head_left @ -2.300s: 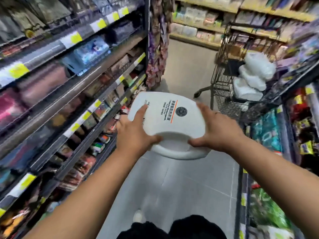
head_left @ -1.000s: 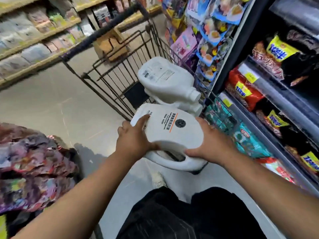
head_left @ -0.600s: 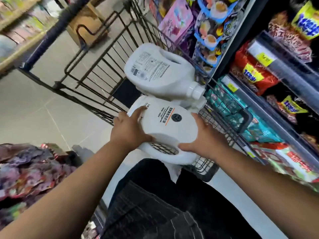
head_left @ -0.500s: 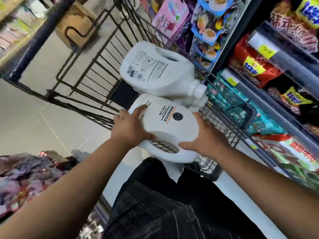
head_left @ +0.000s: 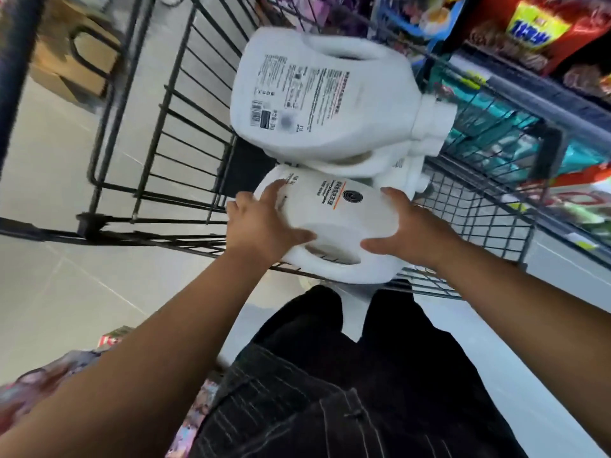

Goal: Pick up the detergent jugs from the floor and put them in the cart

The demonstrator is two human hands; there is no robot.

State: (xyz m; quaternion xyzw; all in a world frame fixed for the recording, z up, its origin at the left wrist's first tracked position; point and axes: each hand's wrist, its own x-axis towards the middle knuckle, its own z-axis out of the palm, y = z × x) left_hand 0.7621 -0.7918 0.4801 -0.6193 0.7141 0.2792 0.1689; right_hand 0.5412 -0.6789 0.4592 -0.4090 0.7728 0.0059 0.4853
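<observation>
White jug (head_left: 340, 223) at cart (head_left: 89, 223) rim — left grip (head_left: 264, 226), right grip (head_left: 410, 233) clasping its sides.

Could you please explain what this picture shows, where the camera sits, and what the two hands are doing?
There is no machine here: a person wears a wide camera on the head, looking down at their own arms. The left hand and right hand grip a white detergent jug by its sides at the near end of a wire cart. A second jug lies on its side deeper in the cart. Snack shelves stand to the right, and pale floor lies below.
</observation>
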